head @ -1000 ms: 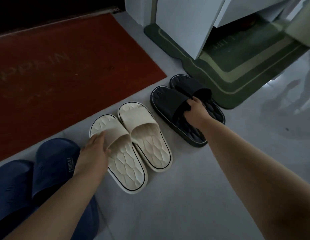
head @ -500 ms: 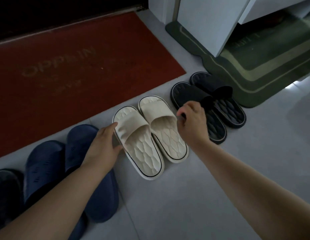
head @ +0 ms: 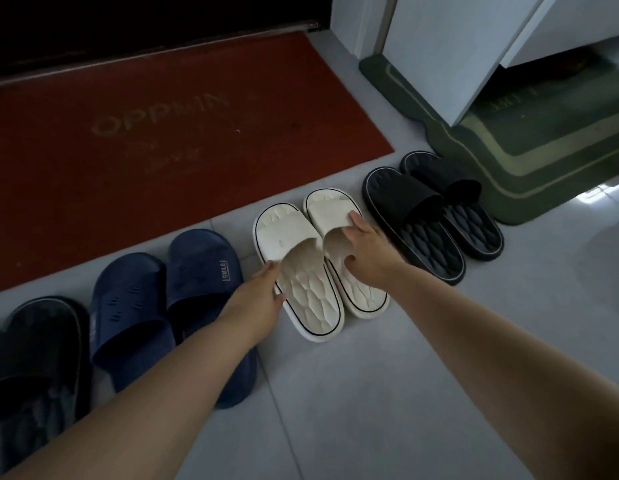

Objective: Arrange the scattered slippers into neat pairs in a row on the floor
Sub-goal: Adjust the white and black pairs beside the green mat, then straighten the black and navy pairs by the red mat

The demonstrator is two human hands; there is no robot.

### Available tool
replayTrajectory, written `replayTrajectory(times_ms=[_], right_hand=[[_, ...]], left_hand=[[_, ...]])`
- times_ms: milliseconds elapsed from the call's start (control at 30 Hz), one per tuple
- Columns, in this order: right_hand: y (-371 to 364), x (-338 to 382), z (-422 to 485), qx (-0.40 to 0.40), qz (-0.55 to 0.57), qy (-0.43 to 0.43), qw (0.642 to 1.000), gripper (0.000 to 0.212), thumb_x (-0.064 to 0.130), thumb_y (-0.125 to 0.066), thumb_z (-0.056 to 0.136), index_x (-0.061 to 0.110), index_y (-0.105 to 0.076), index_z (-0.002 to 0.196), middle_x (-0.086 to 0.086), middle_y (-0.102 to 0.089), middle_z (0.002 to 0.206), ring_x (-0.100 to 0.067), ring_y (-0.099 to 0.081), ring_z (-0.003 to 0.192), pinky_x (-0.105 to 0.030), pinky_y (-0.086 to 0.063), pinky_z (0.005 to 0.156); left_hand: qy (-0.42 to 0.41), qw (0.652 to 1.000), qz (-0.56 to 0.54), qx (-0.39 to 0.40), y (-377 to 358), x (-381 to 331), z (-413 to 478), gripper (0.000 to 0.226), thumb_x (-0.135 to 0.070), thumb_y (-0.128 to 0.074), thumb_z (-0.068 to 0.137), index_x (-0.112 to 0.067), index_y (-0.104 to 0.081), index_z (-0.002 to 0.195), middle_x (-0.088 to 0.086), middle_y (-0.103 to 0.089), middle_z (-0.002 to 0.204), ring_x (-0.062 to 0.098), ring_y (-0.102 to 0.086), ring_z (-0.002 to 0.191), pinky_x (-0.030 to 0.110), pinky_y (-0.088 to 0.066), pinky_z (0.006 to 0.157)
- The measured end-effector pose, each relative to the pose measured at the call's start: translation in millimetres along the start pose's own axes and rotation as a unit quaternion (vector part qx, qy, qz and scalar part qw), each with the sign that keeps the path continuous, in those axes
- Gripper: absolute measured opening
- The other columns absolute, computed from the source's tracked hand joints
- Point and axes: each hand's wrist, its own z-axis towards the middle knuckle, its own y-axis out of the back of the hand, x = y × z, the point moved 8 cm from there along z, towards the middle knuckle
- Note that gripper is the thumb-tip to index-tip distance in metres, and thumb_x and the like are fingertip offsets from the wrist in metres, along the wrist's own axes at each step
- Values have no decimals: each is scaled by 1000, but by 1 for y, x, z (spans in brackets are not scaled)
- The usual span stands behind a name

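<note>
My left hand (head: 263,296) lies against the outer side of the left cream slipper (head: 290,237). Its fingers are nearly straight along the edge by the strap, the thumb touches the sole's rim, and nothing is clasped. My right hand (head: 366,251) is on the right cream slipper (head: 330,209). The fingers are spread flat over the top of the strap and the thumb is bent in at the strap's mouth, so the strap sits pinched between them. The two cream slippers lie side by side and touching, toes towards the red doormat (head: 162,133), in the middle of the row.

To their left is the navy pair (head: 128,306), also side by side. My left forearm crosses the heel of the navy slipper nearer the cream ones. Beyond those, at the left edge of the view, is a dark slipper (head: 34,341), only partly in view. To the right of the cream ones the black pair (head: 405,202) lies close together, just beside the green mat (head: 543,150).

The whole row rests on a pale grey tiled floor (head: 370,393), along the near edge of the red doormat, which bears faded lettering. A white cabinet (head: 439,46) stands over the far part of the green mat. The light is dim.
</note>
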Motion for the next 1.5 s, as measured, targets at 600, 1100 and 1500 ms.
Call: replayTrajectory(times_ms=[600,1100,1500], right_hand=[[-83,173,-12,59,-29,116,991,68,33,-44,95,28,-2,148,-22,-50,131,-38,-52,115,-41,-42,93],[-76,164,-11,88,-87,74,989,64,21,-39,96,38,-2,146,-21,-58,122,-35,-58,103,-37,-48,87],[-101,357,-143,305,-213,341,863,36,34,-48,89,41,-47,124,-1,-28,149,-20,-36,133,-33,-36,106]], left_hand=[[218,970,-15,-104,92,179,-125,67,-15,-46,93,-28,-12,149,14,-52,137,32,-54,118,40,-43,101],[153,986,-37,-58,96,181,-129,67,-20,-48,93,-27,-11,148,11,-50,138,29,-56,116,40,-43,102],[276,929,39,-243,180,327,-275,49,-15,-65,82,-13,-49,128,16,-55,123,35,-56,110,36,-44,89]])
